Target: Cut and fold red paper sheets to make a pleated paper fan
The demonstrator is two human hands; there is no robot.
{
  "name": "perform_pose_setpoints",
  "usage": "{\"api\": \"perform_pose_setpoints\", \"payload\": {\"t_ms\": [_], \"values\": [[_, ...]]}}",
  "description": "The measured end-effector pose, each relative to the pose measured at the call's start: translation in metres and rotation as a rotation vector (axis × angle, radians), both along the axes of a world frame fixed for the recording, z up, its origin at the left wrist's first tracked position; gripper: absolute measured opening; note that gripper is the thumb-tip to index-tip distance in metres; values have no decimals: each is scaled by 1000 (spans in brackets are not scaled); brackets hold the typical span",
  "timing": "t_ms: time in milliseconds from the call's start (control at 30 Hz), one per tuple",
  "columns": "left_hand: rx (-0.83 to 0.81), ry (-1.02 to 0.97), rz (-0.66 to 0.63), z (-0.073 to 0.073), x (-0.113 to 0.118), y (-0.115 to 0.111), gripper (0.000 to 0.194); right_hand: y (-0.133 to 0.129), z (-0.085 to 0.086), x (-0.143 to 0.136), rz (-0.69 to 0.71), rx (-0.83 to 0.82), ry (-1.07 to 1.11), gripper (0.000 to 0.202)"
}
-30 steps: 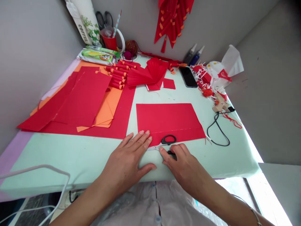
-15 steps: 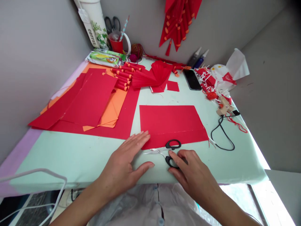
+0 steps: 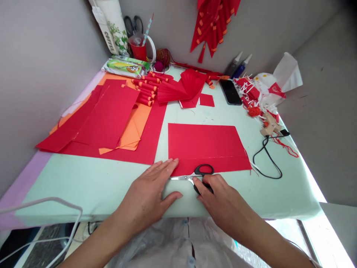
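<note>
A red sheet of paper (image 3: 206, 143) lies flat in front of me, with a faint crease line across its lower part. My left hand (image 3: 152, 186) is open, its fingertips on the sheet's near left corner and its thumb stretched apart on the tabletop. Along the sheet's near edge lies a small pair of scissors (image 3: 186, 178) with black handles, blades pointing left. Their tips end beside my left fingers. The fingers of my right hand (image 3: 216, 191) are closed around the lower handle loop, which they partly hide; the upper loop rests over the paper's edge.
To the left, red and orange sheets (image 3: 111, 111) lie stacked. Behind are rolled red paper tubes (image 3: 146, 91), folded red fans (image 3: 178, 89) and a black phone (image 3: 231, 92). A black cord (image 3: 263, 149) and paper scraps (image 3: 249, 91) lie right. A white cable (image 3: 75, 219) loops at front left.
My right hand has shifted slightly left and closed on the lower handle. The scissor blades have come together. My left hand stays nearly in place, and the view has shifted a little.
</note>
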State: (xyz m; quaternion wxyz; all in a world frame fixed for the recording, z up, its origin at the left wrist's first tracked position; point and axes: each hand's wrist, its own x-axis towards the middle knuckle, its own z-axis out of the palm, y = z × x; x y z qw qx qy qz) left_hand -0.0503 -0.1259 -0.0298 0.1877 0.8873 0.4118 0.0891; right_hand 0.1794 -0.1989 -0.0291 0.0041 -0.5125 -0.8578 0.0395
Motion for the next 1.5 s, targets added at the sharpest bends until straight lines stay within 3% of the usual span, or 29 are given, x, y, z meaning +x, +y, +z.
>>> {"api": "perform_pose_setpoints", "payload": {"t_ms": [300, 900, 1500], "values": [[22, 39, 12, 2, 2, -4, 68, -6, -5, 12, 71, 3, 6, 51], [31, 12, 24, 0, 2, -3, 67, -3, -2, -6, 128, 94, -38, 49], [34, -5, 17, -2, 2, -2, 68, -9, 0, -16, 73, 100, -47, 51]]}}
